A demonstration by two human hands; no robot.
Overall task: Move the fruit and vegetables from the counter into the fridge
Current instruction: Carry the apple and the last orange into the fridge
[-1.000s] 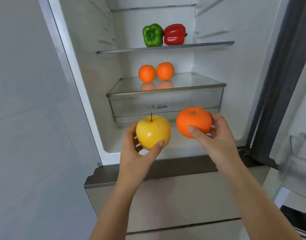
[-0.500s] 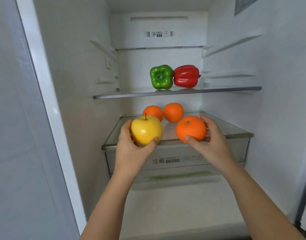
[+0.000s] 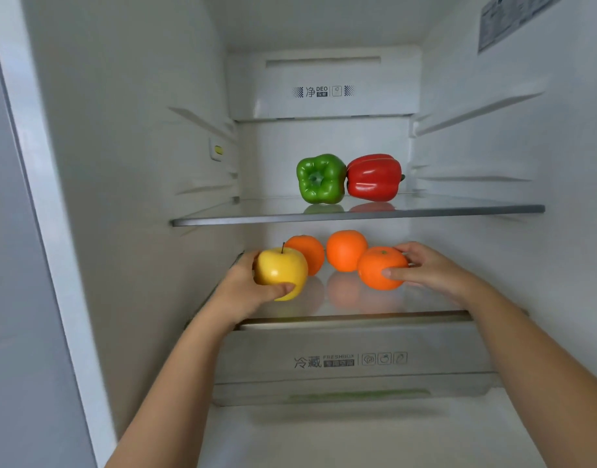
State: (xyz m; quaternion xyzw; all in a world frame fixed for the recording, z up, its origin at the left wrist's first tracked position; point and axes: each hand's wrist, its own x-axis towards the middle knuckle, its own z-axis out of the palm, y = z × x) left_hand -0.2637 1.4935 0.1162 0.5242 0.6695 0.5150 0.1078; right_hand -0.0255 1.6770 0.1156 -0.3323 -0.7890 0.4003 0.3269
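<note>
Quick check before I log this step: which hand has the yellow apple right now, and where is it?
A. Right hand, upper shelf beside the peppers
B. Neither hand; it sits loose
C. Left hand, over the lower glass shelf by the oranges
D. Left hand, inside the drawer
C: the left hand grips the yellow apple over the lower glass shelf, just in front of an orange already there.

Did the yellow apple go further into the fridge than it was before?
Yes. The yellow apple, held in the left hand, went from in front of the drawer up and inward, over the glass shelf beside the oranges.
</note>
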